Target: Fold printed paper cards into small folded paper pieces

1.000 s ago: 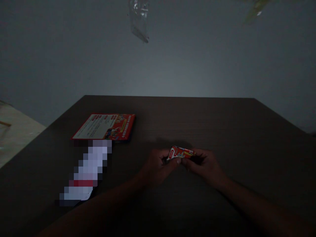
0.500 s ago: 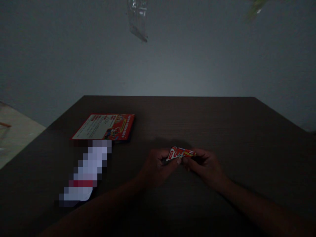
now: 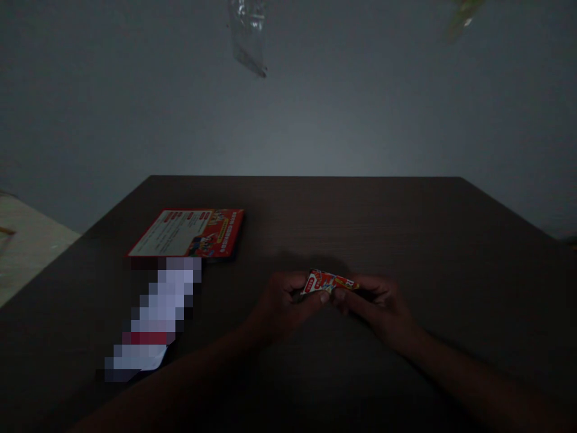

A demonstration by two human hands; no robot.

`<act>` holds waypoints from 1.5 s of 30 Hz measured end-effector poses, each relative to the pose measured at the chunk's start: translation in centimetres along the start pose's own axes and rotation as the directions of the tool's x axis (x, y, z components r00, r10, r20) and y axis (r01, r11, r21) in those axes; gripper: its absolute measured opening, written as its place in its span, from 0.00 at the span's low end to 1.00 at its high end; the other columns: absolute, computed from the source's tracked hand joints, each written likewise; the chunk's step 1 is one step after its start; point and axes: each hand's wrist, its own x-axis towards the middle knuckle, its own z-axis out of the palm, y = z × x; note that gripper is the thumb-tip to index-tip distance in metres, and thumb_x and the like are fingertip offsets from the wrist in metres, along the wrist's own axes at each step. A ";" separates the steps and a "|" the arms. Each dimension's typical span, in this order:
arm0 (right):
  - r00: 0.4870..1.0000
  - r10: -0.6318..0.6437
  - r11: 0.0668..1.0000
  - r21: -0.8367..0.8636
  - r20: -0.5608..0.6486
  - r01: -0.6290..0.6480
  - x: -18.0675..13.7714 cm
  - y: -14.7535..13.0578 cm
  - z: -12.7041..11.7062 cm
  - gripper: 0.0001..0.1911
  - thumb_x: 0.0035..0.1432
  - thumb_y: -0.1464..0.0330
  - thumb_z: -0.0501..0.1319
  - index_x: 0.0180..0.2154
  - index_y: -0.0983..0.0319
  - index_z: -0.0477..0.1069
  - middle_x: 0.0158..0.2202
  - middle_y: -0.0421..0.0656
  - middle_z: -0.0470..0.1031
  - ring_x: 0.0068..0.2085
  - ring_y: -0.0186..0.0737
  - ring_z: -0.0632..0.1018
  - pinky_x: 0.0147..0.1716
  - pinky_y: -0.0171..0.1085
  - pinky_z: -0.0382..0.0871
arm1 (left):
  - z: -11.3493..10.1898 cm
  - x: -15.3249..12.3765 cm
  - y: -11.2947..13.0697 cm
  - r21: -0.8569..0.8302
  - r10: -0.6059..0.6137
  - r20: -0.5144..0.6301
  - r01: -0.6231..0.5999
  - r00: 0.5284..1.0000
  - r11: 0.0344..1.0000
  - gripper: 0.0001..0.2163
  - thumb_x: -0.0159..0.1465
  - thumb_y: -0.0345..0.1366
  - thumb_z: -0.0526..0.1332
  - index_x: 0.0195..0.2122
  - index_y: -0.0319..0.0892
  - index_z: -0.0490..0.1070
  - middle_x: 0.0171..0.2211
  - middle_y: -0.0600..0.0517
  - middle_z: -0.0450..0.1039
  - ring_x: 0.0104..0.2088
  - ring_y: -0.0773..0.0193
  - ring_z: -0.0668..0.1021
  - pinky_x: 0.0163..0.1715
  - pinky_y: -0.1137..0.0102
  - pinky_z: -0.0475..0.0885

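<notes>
A small folded piece of printed paper [image 3: 331,281], glossy, red and white with a triangular outline, is pinched between both hands over the table. My left hand [image 3: 288,304] grips its left side, thumb on the near edge and fingers behind. On the right side my right hand [image 3: 378,300] closes on it in the same way, with the two thumbs close together. The fingers behind the paper are partly hidden, and the light is dim.
The dark wood table [image 3: 342,210] stands against a grey wall [image 3: 315,120]. Left of my hands lies a red and white printed sheet or booklet [image 3: 180,234], with a lit, pixelated phone-like device [image 3: 157,319] nearer me. A clear plastic bag [image 3: 247,39] hangs on the wall.
The folded paper has tilted slightly, its right end a little lower. Both hands keep their hold on it. The whole view has shifted a little.
</notes>
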 end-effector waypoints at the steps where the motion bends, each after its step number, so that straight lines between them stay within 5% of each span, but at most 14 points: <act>1: 1.000 -0.006 1.000 -0.002 0.004 0.006 0.0 0.0 0.0 0.12 0.53 0.61 0.63 0.24 0.63 0.73 0.20 0.40 0.71 0.24 0.33 0.70 0.24 0.32 0.63 | 0.0 0.0 0.0 -0.007 0.009 0.002 -0.009 1.000 1.000 0.12 0.60 0.42 0.59 0.34 0.37 0.76 0.27 0.52 0.74 0.26 0.68 0.71 0.25 0.75 0.64; 7: 0.998 -0.069 0.996 -0.055 0.013 0.069 -0.2 0.0 -0.2 0.13 0.56 0.62 0.60 0.25 0.63 0.74 0.20 0.40 0.70 0.24 0.33 0.70 0.24 0.33 0.63 | 0.0 0.0 0.2 -0.064 0.002 0.008 -0.001 1.000 0.998 0.11 0.60 0.40 0.59 0.35 0.38 0.76 0.31 0.50 0.76 0.31 0.64 0.75 0.31 0.73 0.68; 23: 0.985 -0.160 0.973 -0.157 0.056 0.167 -0.4 -0.8 -0.8 0.12 0.58 0.65 0.59 0.25 0.63 0.74 0.21 0.41 0.72 0.23 0.34 0.72 0.23 0.33 0.64 | -0.3 -0.2 0.0 -0.096 0.003 0.031 0.000 1.000 0.995 0.11 0.60 0.40 0.60 0.33 0.38 0.76 0.24 0.54 0.70 0.24 0.70 0.69 0.24 0.76 0.61; 27: 0.968 -0.234 0.960 -0.178 -0.093 0.215 -0.4 -0.6 -0.8 0.03 0.52 0.68 0.64 0.31 0.61 0.74 0.24 0.40 0.74 0.25 0.35 0.74 0.24 0.32 0.68 | -0.5 -0.2 -0.4 -0.117 -0.026 0.010 0.027 1.000 0.993 0.11 0.59 0.41 0.61 0.30 0.37 0.75 0.23 0.54 0.70 0.25 0.69 0.70 0.26 0.75 0.63; 31: 0.915 -0.375 0.905 -0.276 -0.151 0.325 -0.5 -0.3 -1.5 0.08 0.49 0.73 0.66 0.34 0.59 0.72 0.28 0.41 0.77 0.30 0.37 0.77 0.30 0.34 0.73 | -0.6 -0.2 -0.4 -0.062 -0.062 -0.017 0.061 0.998 0.996 0.12 0.59 0.41 0.61 0.27 0.36 0.74 0.22 0.55 0.68 0.23 0.70 0.68 0.23 0.76 0.61; 36: 0.856 -0.516 0.775 -0.403 0.039 0.486 -0.6 -0.6 -2.2 0.09 0.50 0.77 0.64 0.35 0.59 0.72 0.31 0.43 0.78 0.33 0.38 0.79 0.33 0.35 0.74 | -0.5 -0.1 0.0 0.126 0.159 -0.069 -0.150 0.985 0.981 0.08 0.59 0.35 0.59 0.28 0.36 0.73 0.19 0.57 0.64 0.20 0.73 0.64 0.20 0.77 0.58; 40: 0.813 -0.570 0.697 -0.457 0.115 0.553 -0.4 -1.3 -2.5 0.10 0.50 0.79 0.64 0.35 0.61 0.72 0.31 0.43 0.78 0.32 0.37 0.80 0.32 0.33 0.74 | -0.4 0.0 0.2 0.292 0.432 -0.081 -0.393 0.898 0.872 0.10 0.57 0.30 0.59 0.19 0.37 0.66 0.17 0.58 0.59 0.18 0.75 0.61 0.19 0.77 0.54; 45: 0.772 -0.598 0.646 -0.439 0.217 0.624 -0.3 -1.9 -2.9 0.11 0.51 0.80 0.63 0.37 0.62 0.73 0.32 0.45 0.78 0.33 0.38 0.79 0.31 0.34 0.75 | -0.3 -0.1 0.2 0.317 0.507 -0.047 -0.468 0.861 0.825 0.09 0.59 0.29 0.57 0.21 0.38 0.64 0.20 0.56 0.63 0.20 0.73 0.64 0.21 0.77 0.58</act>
